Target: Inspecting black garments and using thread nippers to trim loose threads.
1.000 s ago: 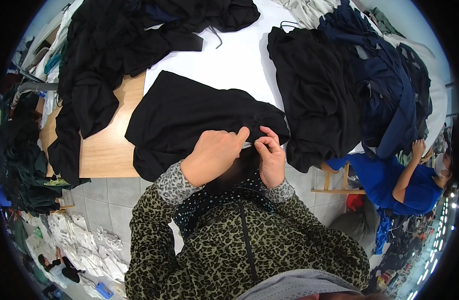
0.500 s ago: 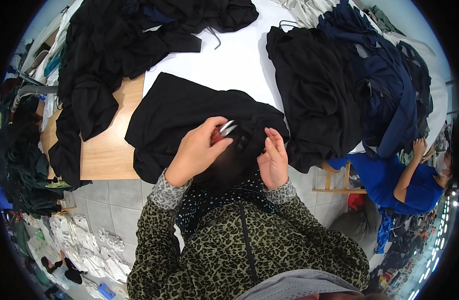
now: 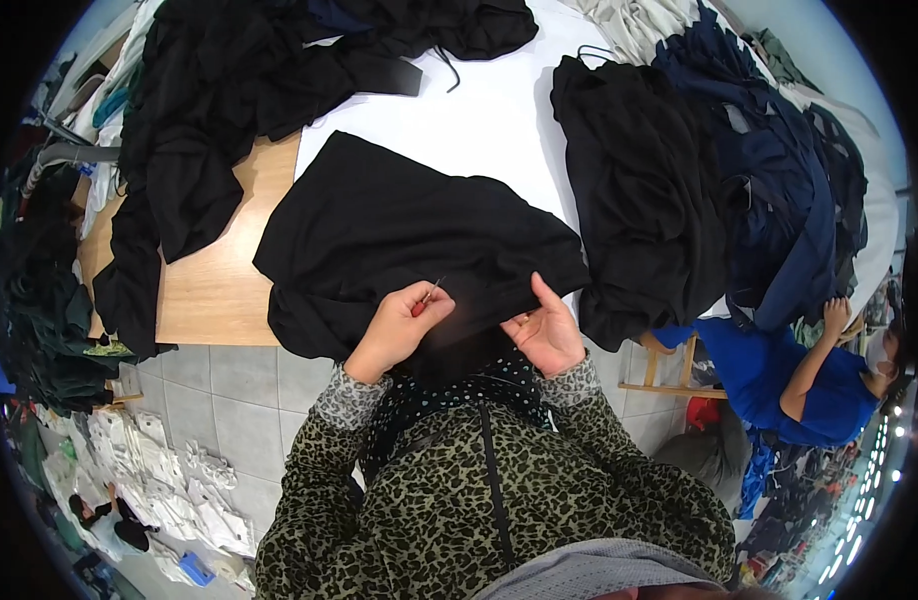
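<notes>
A black garment (image 3: 409, 215) lies spread at the table's near edge, its lower part hanging toward my body. My left hand (image 3: 394, 330) is closed around small thread snips (image 3: 419, 307); a bit of red handle and a thin metal tip show between thumb and fingers. Just above the cloth, the snips' tip points up and away. To the right, my right hand (image 3: 549, 338) is turned palm up at the garment's near right part, thumb stretched out and apart from the fingers. Its fingertips are at the dark cloth; I cannot tell whether they touch it.
Black garments (image 3: 189, 130) are heaped at the left on the wood and white tabletop (image 3: 209, 290). A black pile (image 3: 639, 190) and navy clothes (image 3: 769, 190) lie at the right. A person in blue (image 3: 779, 375) works beside a wooden stool (image 3: 669, 375). White clothes (image 3: 149, 480) cover the floor at lower left.
Both hands have come down nearer my body. The snips' blades, broad and bright before, now show as a thin tip. My right hand has tilted, its thumb spreading from the fingers.
</notes>
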Demonstrator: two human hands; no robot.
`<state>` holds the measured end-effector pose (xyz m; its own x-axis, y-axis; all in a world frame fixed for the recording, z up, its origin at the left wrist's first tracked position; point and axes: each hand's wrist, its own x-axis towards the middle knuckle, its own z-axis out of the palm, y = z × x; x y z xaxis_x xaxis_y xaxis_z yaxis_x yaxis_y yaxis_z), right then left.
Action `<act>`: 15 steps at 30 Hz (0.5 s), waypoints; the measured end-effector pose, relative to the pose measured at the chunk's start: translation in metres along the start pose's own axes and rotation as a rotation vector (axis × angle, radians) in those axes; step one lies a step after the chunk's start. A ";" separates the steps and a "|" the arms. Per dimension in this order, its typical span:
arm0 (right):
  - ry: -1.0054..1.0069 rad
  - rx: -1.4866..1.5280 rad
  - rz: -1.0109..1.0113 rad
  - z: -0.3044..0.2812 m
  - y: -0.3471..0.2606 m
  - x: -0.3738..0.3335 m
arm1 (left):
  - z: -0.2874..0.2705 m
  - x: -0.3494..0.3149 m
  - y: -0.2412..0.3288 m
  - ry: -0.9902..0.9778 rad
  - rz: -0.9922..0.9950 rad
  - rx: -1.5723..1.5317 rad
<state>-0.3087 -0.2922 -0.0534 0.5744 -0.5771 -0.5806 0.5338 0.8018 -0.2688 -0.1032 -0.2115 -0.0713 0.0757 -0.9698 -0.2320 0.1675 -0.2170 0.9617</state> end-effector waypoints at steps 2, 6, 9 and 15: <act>0.047 -0.023 -0.105 -0.003 0.000 0.001 | -0.007 0.000 0.003 0.101 0.057 0.256; -0.001 0.008 -0.198 -0.012 0.001 0.005 | -0.011 -0.001 0.001 0.191 0.147 0.312; -0.049 0.006 -0.214 -0.012 0.002 0.006 | -0.008 -0.002 0.002 0.224 0.181 0.329; -0.091 0.005 -0.223 -0.018 0.003 0.010 | -0.006 -0.002 0.000 0.229 0.196 0.358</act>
<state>-0.3124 -0.2928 -0.0737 0.4949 -0.7519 -0.4355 0.6571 0.6518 -0.3786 -0.0974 -0.2092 -0.0714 0.2937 -0.9554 -0.0289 -0.2179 -0.0963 0.9712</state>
